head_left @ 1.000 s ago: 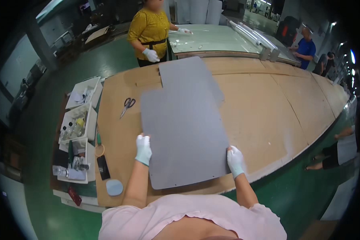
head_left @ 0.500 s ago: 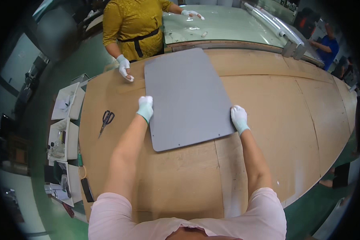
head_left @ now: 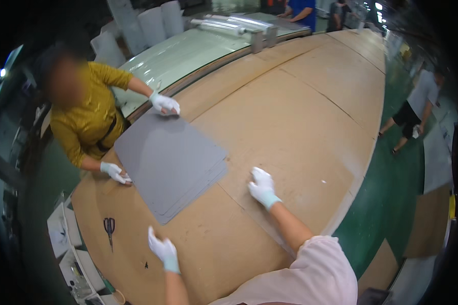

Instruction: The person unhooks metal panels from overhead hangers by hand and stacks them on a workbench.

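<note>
Both gloved hands, left hand (head_left: 164, 250) and right hand (head_left: 262, 187), lie open and empty beside the stack of grey sheets (head_left: 168, 162); three sheet edges show.

In the middle left of the frame, a stack of grey sheets (head_left: 170, 162) lies on the brown table (head_left: 300, 117). A co-worker's gloved hands (head_left: 164, 103) touch its far edges. The left hand (head_left: 164, 250) and right hand (head_left: 262, 187) are empty, below the stack. Scissors (head_left: 109, 226) lie at lower left.

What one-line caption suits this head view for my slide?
Gloved left hand and right hand rest empty on the brown table beside stacked grey sheets a co-worker's gloved hands touch.
</note>
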Demonstrator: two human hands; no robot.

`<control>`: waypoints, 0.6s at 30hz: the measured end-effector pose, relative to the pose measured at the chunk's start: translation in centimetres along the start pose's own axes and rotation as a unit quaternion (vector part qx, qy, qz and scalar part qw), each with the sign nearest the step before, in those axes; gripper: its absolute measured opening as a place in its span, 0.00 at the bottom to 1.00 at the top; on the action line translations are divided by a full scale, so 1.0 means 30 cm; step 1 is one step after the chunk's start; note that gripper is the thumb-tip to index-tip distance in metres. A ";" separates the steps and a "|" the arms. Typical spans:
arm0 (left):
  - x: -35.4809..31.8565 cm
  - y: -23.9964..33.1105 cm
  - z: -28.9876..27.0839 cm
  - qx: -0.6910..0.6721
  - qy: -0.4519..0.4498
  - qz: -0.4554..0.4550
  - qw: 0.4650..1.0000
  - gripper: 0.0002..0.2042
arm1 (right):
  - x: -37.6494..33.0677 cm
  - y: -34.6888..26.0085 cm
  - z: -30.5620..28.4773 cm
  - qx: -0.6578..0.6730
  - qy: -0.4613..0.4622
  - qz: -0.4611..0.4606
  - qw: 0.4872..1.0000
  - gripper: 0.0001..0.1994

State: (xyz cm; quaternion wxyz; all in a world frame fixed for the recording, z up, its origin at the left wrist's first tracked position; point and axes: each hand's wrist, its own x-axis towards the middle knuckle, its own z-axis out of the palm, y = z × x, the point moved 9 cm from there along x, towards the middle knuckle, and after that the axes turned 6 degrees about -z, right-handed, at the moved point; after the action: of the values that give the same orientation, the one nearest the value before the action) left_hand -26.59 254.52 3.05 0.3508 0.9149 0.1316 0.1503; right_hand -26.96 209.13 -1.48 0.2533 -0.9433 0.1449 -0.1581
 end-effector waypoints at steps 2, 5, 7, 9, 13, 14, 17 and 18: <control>-0.244 -0.164 -0.124 0.048 0.016 0.003 0.999 0.31 | -0.245 0.137 -0.255 -0.095 -0.021 0.126 0.987 0.18; -0.561 -0.284 -0.236 0.056 -0.028 -0.004 0.998 0.28 | -0.722 0.452 -0.639 -0.233 0.086 0.268 0.931 0.21; -0.664 -0.355 -0.367 0.087 -0.017 -0.034 0.995 0.27 | -0.911 0.529 -0.666 -0.193 0.002 0.408 0.892 0.26; -0.726 -0.418 -0.441 0.161 0.010 -0.055 0.985 0.25 | -1.070 0.538 -0.633 -0.069 -0.020 0.521 0.851 0.30; -0.737 -0.354 -0.397 0.219 0.015 0.047 0.974 0.23 | -1.206 0.671 -0.436 -0.016 0.114 0.543 0.832 0.33; -0.739 -0.395 -0.406 0.225 0.021 0.040 0.973 0.23 | -1.188 0.603 -0.409 -0.013 0.106 0.537 0.837 0.33; -0.759 -0.387 -0.449 0.234 0.081 0.064 0.967 0.22 | -1.175 0.436 -0.465 0.034 0.142 0.569 0.809 0.33; -0.747 -0.372 -0.436 0.233 0.050 0.033 0.971 0.21 | -1.187 0.437 -0.485 0.015 0.179 0.561 0.808 0.32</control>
State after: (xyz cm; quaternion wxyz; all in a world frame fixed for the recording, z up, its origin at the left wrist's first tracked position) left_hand -53.54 262.67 0.62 0.1155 0.9665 0.1501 0.1730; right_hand -67.23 204.56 -4.41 0.2812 -0.6487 0.6897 -0.1565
